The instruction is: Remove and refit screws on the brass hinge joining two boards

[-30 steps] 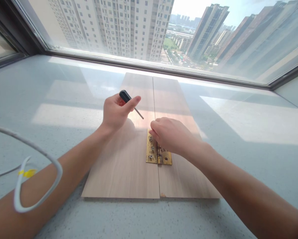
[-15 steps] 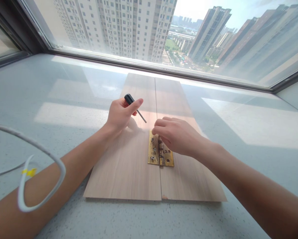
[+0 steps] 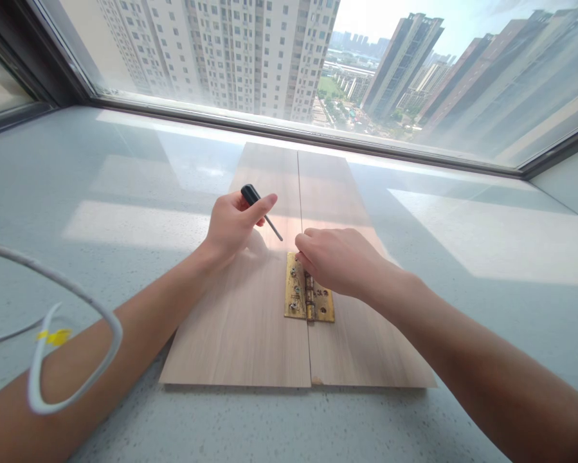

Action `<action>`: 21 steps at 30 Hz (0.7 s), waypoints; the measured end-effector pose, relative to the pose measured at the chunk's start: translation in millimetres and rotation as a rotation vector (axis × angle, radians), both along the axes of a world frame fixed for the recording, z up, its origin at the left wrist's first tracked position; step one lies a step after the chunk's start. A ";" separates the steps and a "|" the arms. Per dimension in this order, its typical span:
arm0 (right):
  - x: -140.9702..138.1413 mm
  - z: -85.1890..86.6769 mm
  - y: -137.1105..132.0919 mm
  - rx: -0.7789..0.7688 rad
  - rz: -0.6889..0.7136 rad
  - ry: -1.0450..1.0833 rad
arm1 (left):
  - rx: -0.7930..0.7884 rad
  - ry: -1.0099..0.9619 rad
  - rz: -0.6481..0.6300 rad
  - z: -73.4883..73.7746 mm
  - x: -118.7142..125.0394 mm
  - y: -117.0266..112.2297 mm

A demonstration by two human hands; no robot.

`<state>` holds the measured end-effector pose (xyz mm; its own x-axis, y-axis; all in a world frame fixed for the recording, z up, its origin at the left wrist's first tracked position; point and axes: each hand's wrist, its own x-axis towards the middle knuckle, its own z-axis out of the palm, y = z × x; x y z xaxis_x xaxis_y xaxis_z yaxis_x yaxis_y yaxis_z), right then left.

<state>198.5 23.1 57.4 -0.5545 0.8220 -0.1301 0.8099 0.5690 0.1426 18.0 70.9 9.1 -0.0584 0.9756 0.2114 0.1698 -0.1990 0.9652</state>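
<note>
Two light wooden boards (image 3: 240, 321) lie side by side on a pale sill, joined by a brass hinge (image 3: 298, 302) across their seam. My left hand (image 3: 231, 225) is closed round a black-handled screwdriver (image 3: 251, 195), its thin shaft slanting down to the right above the boards. My right hand (image 3: 337, 260) rests over the top of the hinge with its fingers curled and pinched at the hinge's upper left corner. What the fingertips pinch is hidden. Screw heads show on the uncovered lower part of the hinge.
The speckled grey sill (image 3: 462, 257) stretches wide on both sides of the boards. A white cable (image 3: 76, 302) loops over my left forearm at the lower left. A large window (image 3: 317, 64) with a dark frame runs along the back, showing tall buildings.
My right hand has shifted a little over the hinge's upper end, its fingers curling tighter. The left hand with the screwdriver has barely moved.
</note>
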 end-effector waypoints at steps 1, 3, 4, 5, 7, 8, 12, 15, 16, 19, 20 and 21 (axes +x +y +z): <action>-0.8 1.6 -0.6 0.009 0.020 0.002 | 0.002 0.000 0.000 0.3 0.0 -0.1; 1.1 5.5 -1.6 0.012 0.065 0.048 | 0.006 -0.001 0.000 1.7 -0.2 -0.6; 4.8 6.9 -1.9 0.008 0.073 0.112 | 0.007 -0.004 -0.002 2.9 -0.3 -1.0; 10.6 7.5 -2.2 0.000 0.061 0.208 | 0.007 -0.007 -0.005 4.2 -0.5 -1.4; 29.0 3.9 -2.9 0.003 -0.035 0.467 | -0.006 -0.013 -0.022 7.1 -0.6 -2.5; 40.8 -0.6 -3.7 0.009 -0.117 0.601 | -0.014 -0.018 -0.037 8.3 -0.5 -3.2; 87.2 -31.2 -11.3 0.074 -0.608 0.929 | -0.010 -0.014 -0.124 9.9 2.3 -6.8; 102.4 -50.6 -17.2 0.123 -0.709 0.999 | 0.022 0.045 -0.157 8.5 4.8 -9.2; 103.1 -54.0 -17.8 0.132 -0.702 1.007 | 0.029 0.064 -0.156 8.2 5.3 -9.8; 99.4 -57.5 -15.2 0.130 -0.655 1.010 | 0.032 0.098 -0.142 7.6 5.4 -10.9; 98.0 -57.6 -13.6 0.122 -0.638 1.004 | 0.027 0.104 -0.141 7.4 5.2 -11.1; 97.2 -57.8 -12.2 0.115 -0.625 0.996 | 0.022 0.106 -0.141 7.1 5.1 -11.2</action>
<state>295.7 10.9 -0.4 0.1332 0.9653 0.2248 0.7265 0.0592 -0.6846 23.1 59.7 16.2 0.1021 0.9677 0.2305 0.2398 -0.2488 0.9384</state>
